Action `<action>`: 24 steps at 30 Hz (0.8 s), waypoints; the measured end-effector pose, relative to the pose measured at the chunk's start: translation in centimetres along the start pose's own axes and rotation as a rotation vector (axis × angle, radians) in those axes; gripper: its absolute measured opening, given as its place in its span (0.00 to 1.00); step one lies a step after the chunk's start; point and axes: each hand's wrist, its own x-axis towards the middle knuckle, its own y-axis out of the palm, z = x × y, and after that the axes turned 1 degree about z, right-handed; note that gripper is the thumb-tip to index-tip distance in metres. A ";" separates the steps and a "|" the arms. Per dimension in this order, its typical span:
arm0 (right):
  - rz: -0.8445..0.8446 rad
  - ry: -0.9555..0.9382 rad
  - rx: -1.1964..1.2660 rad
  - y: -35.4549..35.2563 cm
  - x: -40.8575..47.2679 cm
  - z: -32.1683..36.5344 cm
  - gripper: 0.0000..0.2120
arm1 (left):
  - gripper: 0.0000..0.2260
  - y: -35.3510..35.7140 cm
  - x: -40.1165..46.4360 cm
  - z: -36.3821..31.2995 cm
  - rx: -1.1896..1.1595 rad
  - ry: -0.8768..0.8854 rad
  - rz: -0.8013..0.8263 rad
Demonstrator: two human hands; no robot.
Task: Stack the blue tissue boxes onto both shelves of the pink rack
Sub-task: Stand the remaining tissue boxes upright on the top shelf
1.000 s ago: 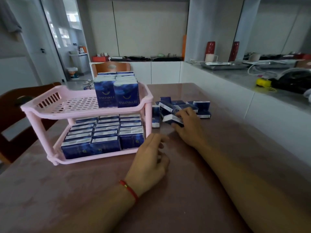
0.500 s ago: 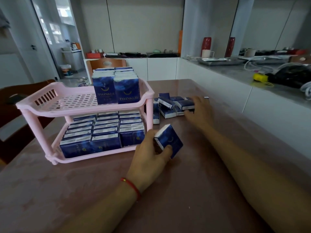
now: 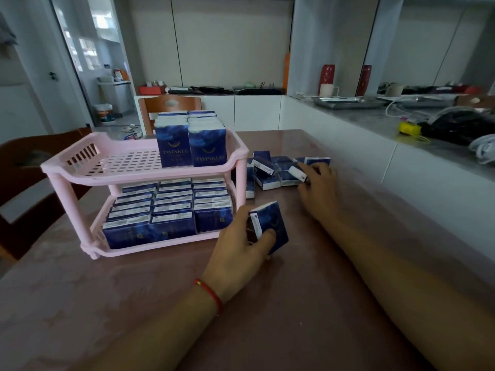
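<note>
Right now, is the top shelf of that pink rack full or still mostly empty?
Mostly empty. The top shelf holds only two rows of upright boxes at its right end; bare pink grid fills the rest.

The left hand (image 3: 242, 246) is extended forward with the forearm low over the surface; its fingers and thumb are curled in a grip around one blue tissue box (image 3: 269, 227), thumb lying across the box's near face. The right hand (image 3: 318, 190) reaches further forward, back of the hand up, fingers bent down onto a loose tissue box (image 3: 297, 174). Whether that box is gripped cannot be determined.
</note>
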 end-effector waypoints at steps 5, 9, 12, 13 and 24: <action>0.024 -0.239 0.090 -5.0 -3.3 1.4 0.22 | 0.16 -0.1 -0.1 -0.4 -0.289 -0.165 0.018; 0.027 -0.426 0.160 -10.0 -7.7 4.4 0.21 | 0.12 0.3 -0.1 -0.8 -0.503 -0.319 0.009; 0.094 -0.512 0.282 -12.6 -11.0 6.8 0.20 | 0.11 0.5 -0.3 -2.4 -0.735 -0.423 0.021; 0.103 -0.524 0.311 -13.0 -11.8 7.4 0.20 | 0.11 0.5 -0.4 -2.9 -0.807 -0.450 0.030; 0.055 -0.450 0.553 -13.6 -13.3 11.5 0.19 | 0.21 -3.8 -2.6 -3.2 -0.606 -0.102 0.326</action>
